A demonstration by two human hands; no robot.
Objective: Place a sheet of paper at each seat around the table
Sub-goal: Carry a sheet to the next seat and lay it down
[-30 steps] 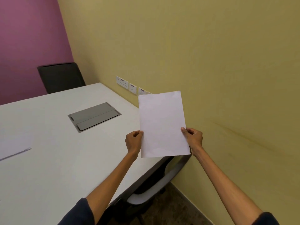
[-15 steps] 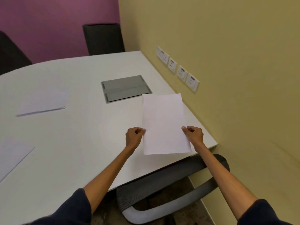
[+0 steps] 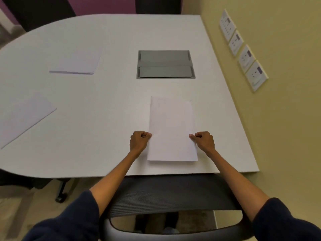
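Observation:
A white sheet of paper (image 3: 172, 129) lies flat or nearly flat on the white table (image 3: 97, 119), near its front edge, in front of a grey mesh chair (image 3: 166, 193). My left hand (image 3: 139, 140) pinches the sheet's left edge and my right hand (image 3: 203, 140) pinches its right edge. Another single sheet (image 3: 24, 117) rests at the table's left side. A thin stack of paper (image 3: 74, 64) sits further back on the left.
A grey cable hatch (image 3: 165, 64) is set into the table behind the held sheet. Several wall sockets (image 3: 243, 49) line the yellow wall on the right, close to the table edge. Dark chair backs stand at the far side. A chair caster (image 3: 60, 199) is under the left.
The view swung down over the table. Both hands lowered the sheet from upright in the air to the tabletop in front of the mesh chair.

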